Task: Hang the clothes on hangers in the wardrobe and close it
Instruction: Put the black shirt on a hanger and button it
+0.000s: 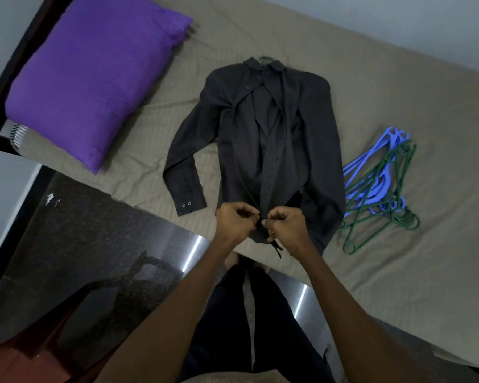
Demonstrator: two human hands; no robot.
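While the dark shirt [263, 150] lies flat on the bed [398, 87], its hem reaches the near edge of the mattress, where the person stands. The collar points toward the far side, and a green hanger hook [266, 60] shows above the collar. The shirt's sleeve on the pillow side angles out and down, its cuff resting close to the near bed edge. A purple pillow [94, 76] occupies the head end of the bed, well apart from the shirt, with a band of bare sheet between them. On the opposite side, a pile of blue and green hangers [382, 189] lies just beside the shirt's other edge; beyond the pile the sheet is open as far as the view reaches. Dark polished floor [94, 230] runs along the near bed edge.

Both forearms extend forward from the lower part of the view and converge at the shirt's lower front. The left hand [237, 221] and the right hand [286, 223] sit nearly touching, knuckles up, fingers curled tight. Each hand pinches the fabric at the front opening near the hem.
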